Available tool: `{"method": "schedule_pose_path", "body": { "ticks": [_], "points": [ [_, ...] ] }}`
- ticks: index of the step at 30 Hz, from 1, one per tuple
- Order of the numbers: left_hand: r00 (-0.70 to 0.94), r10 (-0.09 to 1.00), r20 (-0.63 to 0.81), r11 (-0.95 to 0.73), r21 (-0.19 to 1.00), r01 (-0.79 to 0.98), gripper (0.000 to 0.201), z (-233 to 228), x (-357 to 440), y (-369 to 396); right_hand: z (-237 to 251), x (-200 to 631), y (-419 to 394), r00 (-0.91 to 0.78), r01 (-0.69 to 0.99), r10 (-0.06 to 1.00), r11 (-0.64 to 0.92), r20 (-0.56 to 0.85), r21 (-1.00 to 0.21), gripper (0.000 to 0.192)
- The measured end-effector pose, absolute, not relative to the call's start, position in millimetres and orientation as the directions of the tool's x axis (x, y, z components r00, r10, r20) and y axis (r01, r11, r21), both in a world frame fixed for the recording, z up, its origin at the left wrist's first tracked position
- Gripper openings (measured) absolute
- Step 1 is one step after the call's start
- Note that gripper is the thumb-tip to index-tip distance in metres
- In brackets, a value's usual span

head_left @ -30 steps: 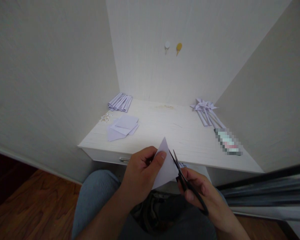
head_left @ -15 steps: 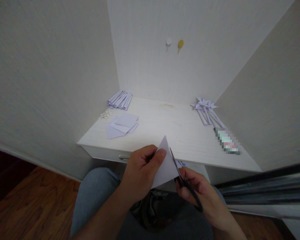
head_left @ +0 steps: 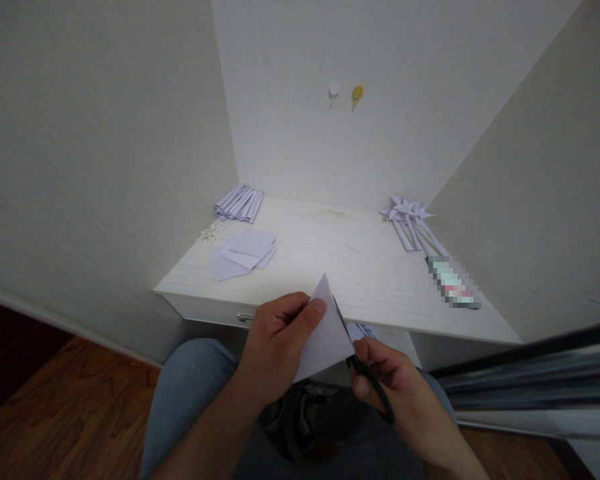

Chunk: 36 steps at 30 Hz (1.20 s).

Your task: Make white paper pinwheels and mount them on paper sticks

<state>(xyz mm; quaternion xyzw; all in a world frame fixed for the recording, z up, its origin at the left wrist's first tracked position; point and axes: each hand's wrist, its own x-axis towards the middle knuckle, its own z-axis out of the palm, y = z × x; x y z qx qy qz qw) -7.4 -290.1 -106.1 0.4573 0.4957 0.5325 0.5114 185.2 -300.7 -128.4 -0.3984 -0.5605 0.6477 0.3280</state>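
Between thumb and fingers, my left hand (head_left: pixel 283 343) pinches a white sheet of paper (head_left: pixel 327 343) whose pointed corner sticks up past the thumb. My right hand (head_left: pixel 397 387) is wrapped round the handles of black scissors (head_left: pixel 367 375). The scissors' blades run along the paper's right edge; whether they are cutting into it I cannot tell. Both hands are above my lap, just in front of the white desk (head_left: pixel 310 253). On the desk's left part lies a loose pile of white paper squares (head_left: pixel 250 250).
Rolled paper sticks (head_left: pixel 239 203) are stacked at the back left, beside a scatter of small bits (head_left: pixel 211 233). Paper pinwheels (head_left: pixel 407 217) on sticks lie at the back right, near a phone (head_left: pixel 453 283). A drawer handle (head_left: pixel 245 318) shows at the desk's front.
The paper and scissors have shifted slightly left together. Both hands keep their hold, and the blades stay along the paper's right edge.
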Motion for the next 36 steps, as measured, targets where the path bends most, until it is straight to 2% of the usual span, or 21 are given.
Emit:
{"method": "schedule_pose_path", "body": {
  "ticks": [6, 14, 22, 36],
  "points": [
    [-0.045, 0.998, -0.053, 0.046, 0.989, -0.142, 0.043, -106.5, -7.1, -288.5, -134.2, 185.3, -301.0, -0.433, 0.045, 0.883, -0.179, -0.181, -0.983, 0.051],
    [-0.013, 0.997, -0.072, 0.069, 0.983, -0.171, 0.045, -108.8, -8.5, -286.6, -129.4, 181.3, -299.9, -0.469, 0.05, 0.866, -0.17, -0.173, -0.984, 0.057],
    [0.007, 0.994, -0.111, 0.11, 0.972, -0.207, 0.046, -110.3, -9.1, -285.0, -132.7, 179.5, -295.1, -0.495, 0.008, 0.858, -0.154, -0.138, -0.988, 0.047],
    [-0.027, 0.987, -0.157, 0.145, 0.956, -0.255, 0.047, -113.4, -10.6, -286.0, -129.9, 169.7, -292.4, -0.469, 0.039, 0.869, -0.155, -0.155, -0.987, 0.051]
  ]
}}
